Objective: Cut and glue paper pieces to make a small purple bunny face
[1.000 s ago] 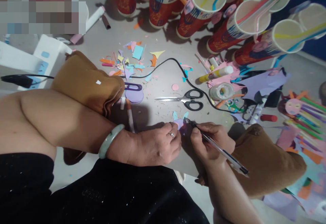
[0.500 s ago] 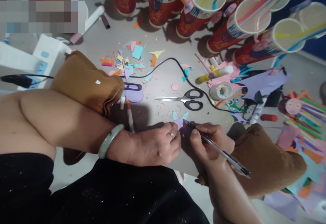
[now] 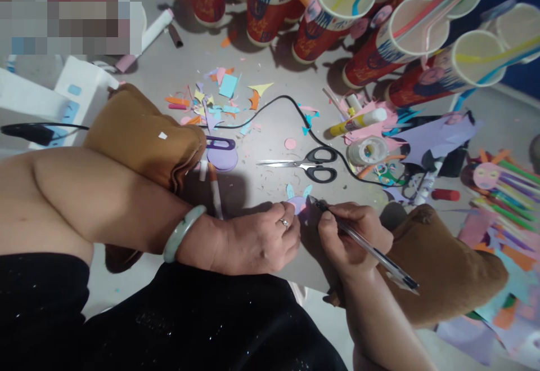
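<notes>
My left hand (image 3: 264,238), with a ring and a jade-like bangle (image 3: 183,233), has its fingers closed on the edge of a small purple paper cutout (image 3: 300,205). Two light-blue ear shapes stick up from the cutout's top, and part of it is hidden by my fingers. In my right hand (image 3: 356,238) is a clear-barrelled pen (image 3: 365,241), its dark tip just right of the cutout. Black-handled scissors (image 3: 301,164) lie slightly open above the cutout. A small pink paper disc (image 3: 290,143) rests beyond them.
Red paper cups (image 3: 270,16) with straws line the far side. Paper scraps (image 3: 228,85) and a black cable (image 3: 270,101) cross the middle. A glue stick (image 3: 358,122) and tape roll (image 3: 368,150) lie right. Brown cushions (image 3: 447,269) flank both arms; purple discs (image 3: 223,158) sit left.
My right hand and the pen have shifted slightly to the right, moving the tip a little away from the cutout. My left hand stays almost still.
</notes>
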Available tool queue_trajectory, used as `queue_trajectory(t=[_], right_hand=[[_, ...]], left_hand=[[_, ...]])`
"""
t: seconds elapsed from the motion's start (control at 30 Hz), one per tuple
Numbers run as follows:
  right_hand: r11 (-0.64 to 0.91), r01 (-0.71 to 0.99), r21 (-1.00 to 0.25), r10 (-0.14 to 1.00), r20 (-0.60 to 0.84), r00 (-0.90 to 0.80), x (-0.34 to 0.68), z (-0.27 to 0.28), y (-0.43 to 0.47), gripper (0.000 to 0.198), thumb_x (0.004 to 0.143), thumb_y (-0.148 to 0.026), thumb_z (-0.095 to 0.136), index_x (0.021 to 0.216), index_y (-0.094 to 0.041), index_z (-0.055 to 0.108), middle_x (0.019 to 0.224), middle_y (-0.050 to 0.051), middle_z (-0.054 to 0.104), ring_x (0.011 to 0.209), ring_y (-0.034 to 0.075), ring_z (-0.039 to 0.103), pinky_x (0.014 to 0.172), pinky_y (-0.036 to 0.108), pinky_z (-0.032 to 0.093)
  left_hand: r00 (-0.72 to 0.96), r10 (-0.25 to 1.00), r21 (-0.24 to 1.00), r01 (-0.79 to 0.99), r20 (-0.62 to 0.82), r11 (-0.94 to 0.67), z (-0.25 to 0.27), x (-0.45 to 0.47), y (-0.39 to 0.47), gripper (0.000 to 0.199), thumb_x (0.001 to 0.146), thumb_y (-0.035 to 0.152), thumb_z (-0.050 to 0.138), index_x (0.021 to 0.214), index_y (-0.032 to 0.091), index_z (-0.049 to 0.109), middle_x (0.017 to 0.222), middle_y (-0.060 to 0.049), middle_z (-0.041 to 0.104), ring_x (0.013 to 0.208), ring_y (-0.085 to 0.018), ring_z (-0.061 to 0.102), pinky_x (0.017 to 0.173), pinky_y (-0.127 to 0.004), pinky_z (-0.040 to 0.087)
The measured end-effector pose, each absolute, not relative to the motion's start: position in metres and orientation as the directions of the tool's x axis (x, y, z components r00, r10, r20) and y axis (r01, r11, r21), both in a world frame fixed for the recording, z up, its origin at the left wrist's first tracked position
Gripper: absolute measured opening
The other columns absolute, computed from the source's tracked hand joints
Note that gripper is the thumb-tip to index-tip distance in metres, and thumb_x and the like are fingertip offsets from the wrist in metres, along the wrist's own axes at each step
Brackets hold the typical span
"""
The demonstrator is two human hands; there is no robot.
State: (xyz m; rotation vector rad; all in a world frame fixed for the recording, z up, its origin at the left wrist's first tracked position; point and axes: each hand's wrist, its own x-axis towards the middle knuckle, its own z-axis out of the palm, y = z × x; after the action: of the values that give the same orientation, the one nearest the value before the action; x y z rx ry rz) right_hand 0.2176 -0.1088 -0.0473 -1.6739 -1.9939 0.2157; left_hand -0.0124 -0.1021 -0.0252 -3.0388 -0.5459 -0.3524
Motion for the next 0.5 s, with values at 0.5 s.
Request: queue_trajectory(t=[0.5], right_hand=[[0.211, 0.862, -0.461, 0.964, 0.245, -0.105, 0.2156, -0.0446, -0.1091, 0.025, 0.089, -0.048, 0.06, 0.083, -0.024, 0.059, 0.073, 0.002, 0.075, 0.062, 0.02, 0.071, 0.055, 0.031, 0.053]], left_hand=[[0.919, 0.318, -0.037, 0.335, 0.235, -0.942, -0.0235, -0.0118, -0.0999, 0.039, 0.096, 0.026, 0.048, 0.124, 0.009, 0.071, 0.122, -0.02, 0.073, 0.105, -0.03, 0.07, 0.095, -0.046, 0.047]])
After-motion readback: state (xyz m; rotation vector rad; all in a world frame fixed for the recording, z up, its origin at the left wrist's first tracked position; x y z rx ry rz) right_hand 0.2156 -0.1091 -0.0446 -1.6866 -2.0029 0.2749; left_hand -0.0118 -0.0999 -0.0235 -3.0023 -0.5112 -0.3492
